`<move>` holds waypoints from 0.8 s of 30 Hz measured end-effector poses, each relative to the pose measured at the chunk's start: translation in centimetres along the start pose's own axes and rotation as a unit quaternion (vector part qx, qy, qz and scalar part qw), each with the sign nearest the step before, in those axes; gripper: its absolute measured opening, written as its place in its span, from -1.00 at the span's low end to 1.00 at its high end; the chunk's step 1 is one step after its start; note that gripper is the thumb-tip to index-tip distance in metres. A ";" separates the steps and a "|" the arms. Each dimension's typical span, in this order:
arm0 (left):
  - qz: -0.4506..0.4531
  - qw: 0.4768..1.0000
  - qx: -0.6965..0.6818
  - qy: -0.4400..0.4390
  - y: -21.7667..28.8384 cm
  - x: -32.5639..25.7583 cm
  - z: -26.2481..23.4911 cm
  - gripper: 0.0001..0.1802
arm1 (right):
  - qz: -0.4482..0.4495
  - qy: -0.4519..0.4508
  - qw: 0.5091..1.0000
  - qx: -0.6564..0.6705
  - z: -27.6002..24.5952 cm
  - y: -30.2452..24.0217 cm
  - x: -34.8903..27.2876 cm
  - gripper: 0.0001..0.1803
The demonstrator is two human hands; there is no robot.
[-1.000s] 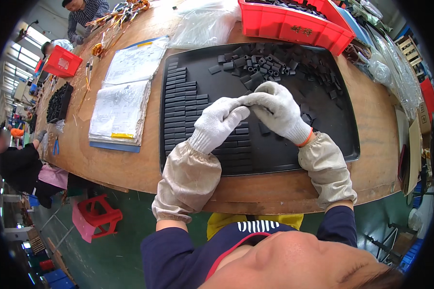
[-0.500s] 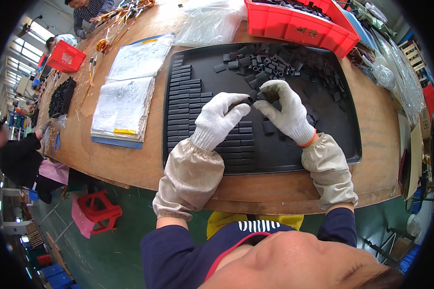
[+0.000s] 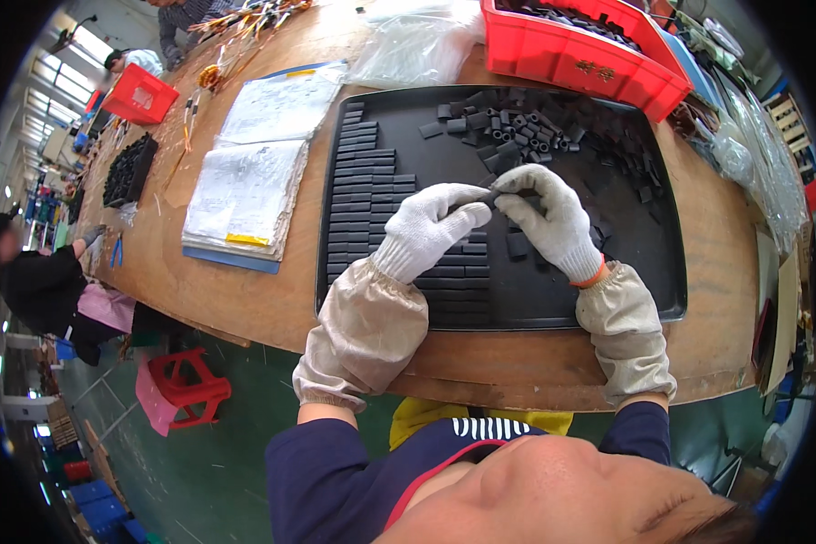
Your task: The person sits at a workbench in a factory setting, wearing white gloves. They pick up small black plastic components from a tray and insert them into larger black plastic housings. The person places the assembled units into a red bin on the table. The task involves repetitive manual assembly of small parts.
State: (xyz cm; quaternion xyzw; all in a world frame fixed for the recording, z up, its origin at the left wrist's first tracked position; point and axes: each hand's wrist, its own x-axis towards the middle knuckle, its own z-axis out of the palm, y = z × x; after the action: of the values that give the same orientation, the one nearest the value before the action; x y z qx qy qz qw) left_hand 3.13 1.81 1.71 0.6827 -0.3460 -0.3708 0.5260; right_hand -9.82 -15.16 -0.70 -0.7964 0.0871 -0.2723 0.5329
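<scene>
Over the black tray [image 3: 639, 290], my two white-gloved hands meet at their fingertips. A small black tube [image 3: 491, 194], mostly hidden by the gloves, is pinched between them. My left hand [image 3: 431, 231] is closed on its left side, thumb and fingers together. From the right, my right hand [image 3: 553, 225] grips it with bent fingers. Below and left of my left hand lie neat rows of black tubes [image 3: 358, 208], placed end to end. Beyond my hands is a loose pile of short black tubes [image 3: 526, 127], and a few stray pieces lie beside my right hand.
A red bin [image 3: 589, 59] of black pieces stands behind the tray, beside clear plastic bags [image 3: 417, 50]. To the left are an open paper folder [image 3: 245, 186], a black box of small parts [image 3: 129, 170] and blue pliers [image 3: 117, 249]. Other people sit around the table.
My fingertips have come together, and the black pieces held apart in each hand now meet between them. The whole view has shifted slightly.
</scene>
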 end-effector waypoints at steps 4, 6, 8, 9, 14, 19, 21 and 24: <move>-0.008 0.999 -0.034 -0.021 -0.3 0.1 -0.3 -0.60 | -0.106 -0.033 0.993 -0.048 -0.4 -0.1 0.4 -0.81; -0.011 0.997 -0.068 -0.022 -0.5 0.0 -0.4 -0.60 | -0.143 -0.050 0.987 -0.051 -0.4 -0.6 0.7 -0.80; -0.011 0.995 -0.091 -0.027 -0.4 -0.1 -0.5 -0.60 | -0.135 -0.060 0.987 -0.059 -0.5 -0.9 0.7 -0.79; -0.010 0.996 -0.080 -0.028 -0.5 0.0 -0.4 -0.60 | -0.131 -0.064 0.987 -0.064 -0.6 -0.9 0.6 -0.78; 0.040 0.999 -0.015 -0.016 -1.4 0.2 -0.2 -0.64 | -0.193 -0.069 0.973 -0.106 -0.5 0.2 0.8 -0.70; 0.223 0.951 0.150 0.151 -1.8 1.5 -1.9 -0.73 | -0.192 -0.051 0.968 -0.156 -0.3 0.0 0.6 -0.52; 0.246 0.928 0.205 0.191 -2.0 3.0 -4.9 -0.75 | -0.239 -0.020 0.944 -0.226 -0.4 0.3 0.5 -0.54; 0.193 0.893 0.314 0.260 -1.1 6.8 -9.6 -0.73 | -0.284 -0.009 0.916 -0.282 -0.3 0.6 0.3 -0.61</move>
State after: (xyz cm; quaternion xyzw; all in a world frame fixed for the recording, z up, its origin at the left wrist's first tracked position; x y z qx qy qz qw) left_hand 14.87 0.65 1.30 0.8040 -0.4201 0.0567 0.4169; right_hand -9.66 -15.75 -1.02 -0.9073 -0.0746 -0.3692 0.1869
